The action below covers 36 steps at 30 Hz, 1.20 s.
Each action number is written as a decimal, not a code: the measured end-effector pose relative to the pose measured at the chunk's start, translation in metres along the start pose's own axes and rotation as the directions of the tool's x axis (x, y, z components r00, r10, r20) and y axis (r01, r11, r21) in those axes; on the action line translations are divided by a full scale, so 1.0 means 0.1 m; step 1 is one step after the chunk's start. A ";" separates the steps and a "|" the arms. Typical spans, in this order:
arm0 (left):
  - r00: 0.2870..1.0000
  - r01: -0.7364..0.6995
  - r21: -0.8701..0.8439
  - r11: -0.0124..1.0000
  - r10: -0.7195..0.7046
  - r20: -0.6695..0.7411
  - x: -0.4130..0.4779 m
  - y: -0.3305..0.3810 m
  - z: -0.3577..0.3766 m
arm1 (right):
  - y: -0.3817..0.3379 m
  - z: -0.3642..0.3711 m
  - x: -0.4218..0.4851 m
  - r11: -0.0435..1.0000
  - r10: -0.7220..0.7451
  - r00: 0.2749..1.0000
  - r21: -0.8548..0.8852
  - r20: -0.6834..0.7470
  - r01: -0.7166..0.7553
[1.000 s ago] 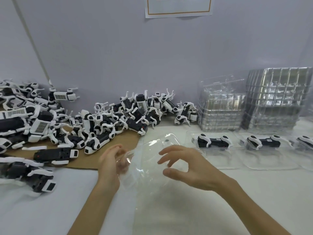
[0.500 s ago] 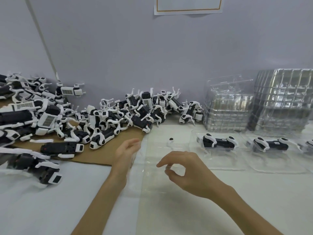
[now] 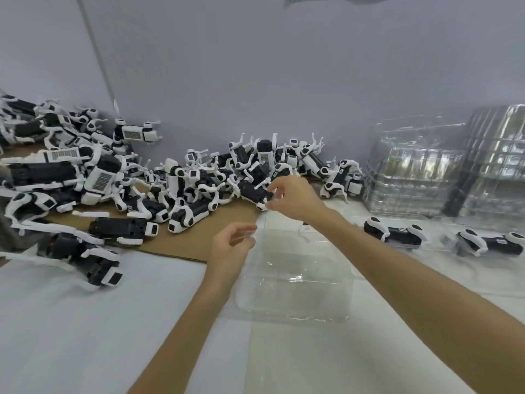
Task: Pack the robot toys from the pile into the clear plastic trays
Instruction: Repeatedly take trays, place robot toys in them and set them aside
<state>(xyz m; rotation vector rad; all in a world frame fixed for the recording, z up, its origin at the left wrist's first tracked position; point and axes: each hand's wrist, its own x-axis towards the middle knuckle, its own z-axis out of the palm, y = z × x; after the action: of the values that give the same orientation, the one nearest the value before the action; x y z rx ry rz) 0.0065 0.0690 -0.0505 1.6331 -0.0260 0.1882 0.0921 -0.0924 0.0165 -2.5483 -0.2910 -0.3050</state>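
A pile of black-and-white robot toys (image 3: 199, 177) sprawls along the wall, from the far left to the middle. An empty clear plastic tray (image 3: 295, 280) lies on the table in front of me. My right hand (image 3: 295, 196) reaches over it to the pile's near edge, and its fingertips pinch one robot toy (image 3: 254, 193) there. My left hand (image 3: 231, 245) hovers at the tray's left rim with fingers loosely curled, holding nothing. To the right, two filled trays each hold a toy (image 3: 393, 234) (image 3: 488, 243).
Stacks of empty clear trays (image 3: 417, 172) (image 3: 500, 160) stand at the back right against the wall. Brown cardboard (image 3: 221, 223) lies under the pile. A lone toy (image 3: 88, 260) sits at the near left on the white table.
The clear tray, held up a second ago, now lies flat on the table. My right hand has moved forward from above it to the pile and pinched a toy. The camera has tilted left and down.
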 end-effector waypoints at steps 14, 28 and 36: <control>1.000 -0.012 0.014 1.000 0.012 0.015 0.00 0.00 -0.01 | 0.06 0.40 0.39 0.996 0.088 0.996 0.019 0.017 -0.089; 0.975 -0.220 -0.324 0.920 0.199 -0.098 -0.02 0.23 -0.11 | -0.28 -0.47 -0.65 0.303 0.154 0.966 0.920 0.209 -0.247; 0.950 -0.171 -0.459 0.872 0.270 0.158 -0.10 0.30 -0.07 | -0.10 -0.46 -1.20 -0.156 0.189 0.936 0.950 0.299 -0.272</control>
<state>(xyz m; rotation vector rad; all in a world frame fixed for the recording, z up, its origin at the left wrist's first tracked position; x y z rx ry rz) -0.0080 0.0727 -0.0219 1.1841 -0.4013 0.1643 -0.0313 -0.1265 0.0261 -0.8986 0.0130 0.1696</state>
